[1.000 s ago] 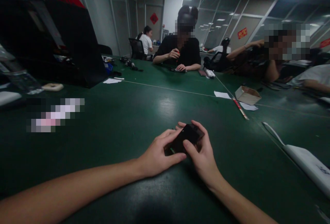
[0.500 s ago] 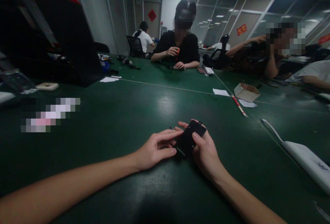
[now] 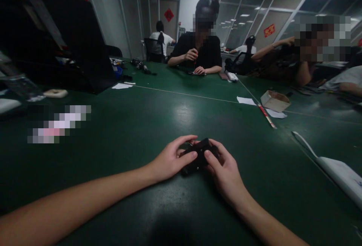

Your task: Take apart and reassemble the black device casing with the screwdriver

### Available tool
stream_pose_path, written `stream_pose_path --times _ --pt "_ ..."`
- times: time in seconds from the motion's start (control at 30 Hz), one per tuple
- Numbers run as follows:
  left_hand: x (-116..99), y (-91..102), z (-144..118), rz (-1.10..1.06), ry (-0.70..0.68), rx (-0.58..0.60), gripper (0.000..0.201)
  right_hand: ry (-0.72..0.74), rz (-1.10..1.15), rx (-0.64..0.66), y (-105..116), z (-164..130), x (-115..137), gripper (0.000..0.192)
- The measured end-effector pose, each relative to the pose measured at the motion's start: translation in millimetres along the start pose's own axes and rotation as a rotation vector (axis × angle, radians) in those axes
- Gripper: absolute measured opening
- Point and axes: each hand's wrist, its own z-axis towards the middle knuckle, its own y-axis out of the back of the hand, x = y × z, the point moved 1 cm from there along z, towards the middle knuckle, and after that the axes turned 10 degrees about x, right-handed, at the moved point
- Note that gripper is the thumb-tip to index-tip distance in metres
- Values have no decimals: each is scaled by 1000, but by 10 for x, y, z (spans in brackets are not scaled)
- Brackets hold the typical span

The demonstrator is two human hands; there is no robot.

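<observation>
Now — both hands on black device (image 3: pixel 198 155) | left hand (image 3: pixel 169 161) — right hand (image 3: pixel 224 170) | green table (image 3: pixel 127 140)

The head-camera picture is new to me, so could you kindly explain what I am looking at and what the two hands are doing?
The picture comes from a camera worn on a person's head, looking forward and down, so the two bare arms reaching in from the bottom belong to the wearer. The left hand and the right hand meet over a green table and together grip a small black device; what it is exactly is too dark to tell. Farther off on the table lie a small open cardboard box, some paper slips and a red and white stick. A white pouch lies at the right. A co-worker in black sits across the table, busy with their own hands.
</observation>
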Motion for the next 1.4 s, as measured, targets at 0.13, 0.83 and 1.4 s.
stream_pose_path --times 0.13,0.83,1.4 --pt "-10 23 0 39 50 85 56 -11 -140 51 18 -29 65 38" --pt "16 176 57 -78 -106 91 57 -8 154 -74 69 20 112 44" --pt "21 289 101 82 -209 -168 58 -218 -228 324 -23 20 42 39"
